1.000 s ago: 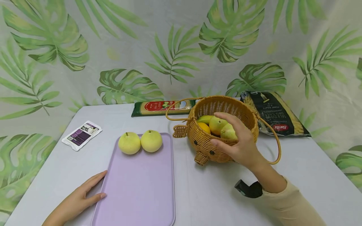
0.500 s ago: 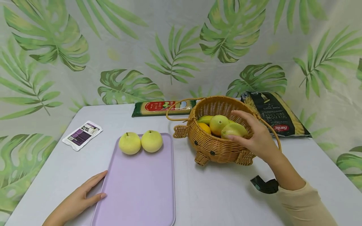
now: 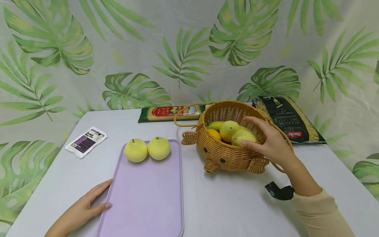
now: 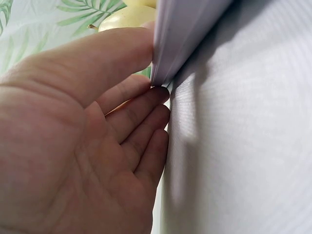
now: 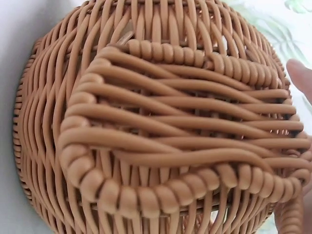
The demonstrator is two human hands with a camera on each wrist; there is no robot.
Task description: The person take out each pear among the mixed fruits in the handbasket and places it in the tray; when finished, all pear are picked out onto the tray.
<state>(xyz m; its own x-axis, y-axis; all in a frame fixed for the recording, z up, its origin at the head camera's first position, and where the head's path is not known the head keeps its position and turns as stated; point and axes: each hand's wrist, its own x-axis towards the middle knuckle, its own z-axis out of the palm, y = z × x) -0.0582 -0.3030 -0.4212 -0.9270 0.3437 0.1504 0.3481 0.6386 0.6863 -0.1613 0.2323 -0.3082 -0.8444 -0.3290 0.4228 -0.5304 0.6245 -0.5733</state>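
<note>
My left hand point(image 3: 84, 209) rests at the left edge of a lilac tray point(image 3: 145, 197). In the left wrist view its thumb and fingertips touch the tray's rim. Two round, pale yellow pears point(image 3: 135, 150) sit at the tray's far end. Over the right side of a wicker basket point(image 3: 237, 159) with an animal face is my right hand point(image 3: 273, 144), thumb and forefinger spread about an oblong pale green fruit point(image 3: 244, 135); its other fingers are hidden. Beside that lie a rounded yellow-green fruit point(image 3: 229, 129), an orange point(image 3: 214, 133) and a curved green-yellow fruit point(image 3: 214, 125). The basket's woven ear point(image 5: 180, 126) fills the right wrist view.
Behind the basket lie a long green-and-yellow packet point(image 3: 171, 113) and a black Barilla pasta bag point(image 3: 290, 118). A white and purple sachet point(image 3: 86, 142) is at the table's left. The basket's looped handles point(image 3: 185, 124) stick out at both sides. A leaf-patterned cloth hangs behind.
My right hand has moved right and drawn back from above the basket to its right rim, uncovering more of the pale green fruit. Over the last half second it barely shifts. The left hand stays put.
</note>
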